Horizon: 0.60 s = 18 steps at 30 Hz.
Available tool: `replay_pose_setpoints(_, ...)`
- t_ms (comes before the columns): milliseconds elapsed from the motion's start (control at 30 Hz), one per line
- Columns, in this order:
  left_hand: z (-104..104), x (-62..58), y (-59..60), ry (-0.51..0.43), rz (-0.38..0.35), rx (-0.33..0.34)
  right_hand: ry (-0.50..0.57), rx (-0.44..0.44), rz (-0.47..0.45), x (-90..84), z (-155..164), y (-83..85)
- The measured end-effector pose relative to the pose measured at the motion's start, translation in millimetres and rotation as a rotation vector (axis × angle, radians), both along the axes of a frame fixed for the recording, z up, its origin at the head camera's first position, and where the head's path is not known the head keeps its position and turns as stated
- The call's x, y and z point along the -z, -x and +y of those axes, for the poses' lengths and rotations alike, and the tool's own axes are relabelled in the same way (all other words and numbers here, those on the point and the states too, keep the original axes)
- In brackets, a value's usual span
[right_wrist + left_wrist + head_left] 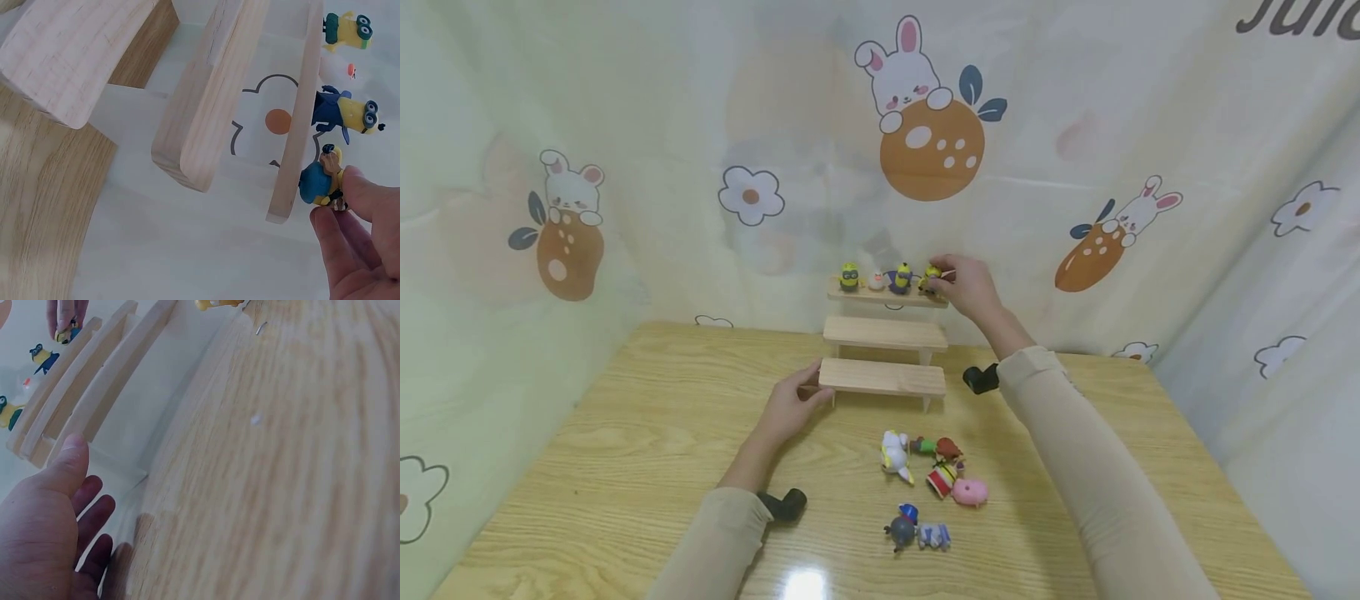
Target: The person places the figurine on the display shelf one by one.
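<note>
The yellow minion figure [932, 279] [320, 180] stands at the right end of the top step [887, 294] of a three-step wooden riser [883, 350]. Its long axis is upright, head up, feet on the step surface; which way its face points cannot be told, since fingers cover part of it. The right hand [966, 287] [359, 240] pinches the figure between thumb and fingertips, reaching in from the right side of the riser.

To the left of this figure on the same step stand three others in a row: a minion in blue overalls [900, 278] [345, 114] just beside it, then a small white figure [877, 281], then a minion in green [849, 277] [347, 30] at the far left end. All stand upright and apart from one another.

The middle step [885, 332] and the lowest step [882, 377] carry no figures. The left hand [790, 408] [47, 531] rests against the left end of the lowest step, thumb on the edge of the board and fingers loosely extended against the tabletop, holding nothing closed.

Nearer than the riser, on the wooden table [625, 442], lies a loose group of toys: a white figure [895, 454], a red-and-green figure [942, 448], a striped figure [942, 477], a pink pig [970, 492], and nearest of all a dark round figure with a blue cap [902, 525] touching a grey-blue figure [934, 536].

A curtain printed with rabbits and flowers [925, 108] hangs behind the table on the far side.
</note>
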<state>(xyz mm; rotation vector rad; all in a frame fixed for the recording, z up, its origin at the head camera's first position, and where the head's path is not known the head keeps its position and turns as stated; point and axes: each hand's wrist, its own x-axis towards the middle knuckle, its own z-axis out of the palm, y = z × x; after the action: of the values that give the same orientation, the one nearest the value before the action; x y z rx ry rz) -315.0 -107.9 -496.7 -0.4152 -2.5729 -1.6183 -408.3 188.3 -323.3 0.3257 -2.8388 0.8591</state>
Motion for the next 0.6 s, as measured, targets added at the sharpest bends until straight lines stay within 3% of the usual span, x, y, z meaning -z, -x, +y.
replay_pose_setpoints(600, 2.3, -3.5, -3.0, 0.004, 0.005, -0.014, -0.015, -0.03, -0.005, -4.9, 3.6, 0.3)
